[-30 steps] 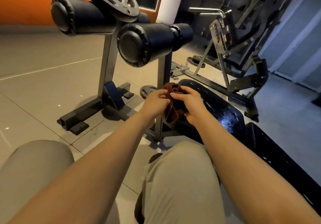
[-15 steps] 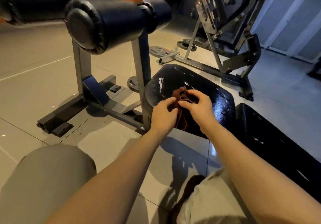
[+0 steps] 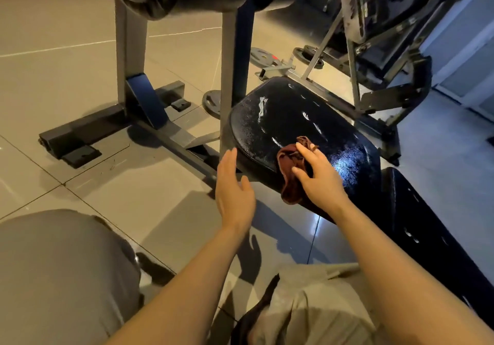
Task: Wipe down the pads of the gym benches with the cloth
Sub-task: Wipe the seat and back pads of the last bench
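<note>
Letting go of the brown cloth [image 3: 290, 176], the left hand [image 3: 234, 186] now hovers open at nine o'clock of the seat pad [image 3: 283, 120]; the right hand [image 3: 318, 178] presses the bunched cloth onto it, so wiping looks ready to begin.

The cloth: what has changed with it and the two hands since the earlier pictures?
The left hand let go of the cloth and drew away to the left, fingers straight, beside the seat pad. The right hand brought the cloth down onto the pad. Unchanged: the right hand keeps its grip on the cloth; the bench has not moved.
</note>
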`<action>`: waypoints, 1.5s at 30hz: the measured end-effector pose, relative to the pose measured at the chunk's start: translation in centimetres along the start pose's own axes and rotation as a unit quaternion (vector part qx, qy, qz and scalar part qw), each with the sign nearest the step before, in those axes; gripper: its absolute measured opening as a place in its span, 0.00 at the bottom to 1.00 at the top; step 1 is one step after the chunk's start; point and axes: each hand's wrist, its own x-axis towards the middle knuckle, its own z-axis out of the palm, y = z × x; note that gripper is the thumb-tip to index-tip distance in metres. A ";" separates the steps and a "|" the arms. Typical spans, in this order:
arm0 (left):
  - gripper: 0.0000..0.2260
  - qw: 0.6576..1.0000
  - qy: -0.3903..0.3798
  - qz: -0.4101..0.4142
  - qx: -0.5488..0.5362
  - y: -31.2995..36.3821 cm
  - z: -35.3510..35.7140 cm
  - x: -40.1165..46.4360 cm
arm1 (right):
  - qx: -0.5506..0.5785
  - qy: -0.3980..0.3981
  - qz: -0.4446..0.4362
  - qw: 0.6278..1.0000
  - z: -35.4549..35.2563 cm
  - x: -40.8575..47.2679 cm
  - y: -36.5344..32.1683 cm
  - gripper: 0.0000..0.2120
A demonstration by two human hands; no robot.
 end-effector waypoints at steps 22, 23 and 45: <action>0.24 0.988 0.036 0.117 0.100 -1.4 1.1 0.9 | -0.065 -0.038 -0.147 0.986 -0.2 3.0 -0.1 0.24; 0.24 0.987 0.035 0.119 0.100 -1.4 1.1 0.9 | -0.075 -0.029 -0.116 0.990 -0.7 3.6 0.7 0.24; 0.30 0.957 -0.001 0.199 0.213 -1.7 0.6 0.2 | 0.014 -0.063 -0.168 0.984 1.3 3.3 -3.5 0.24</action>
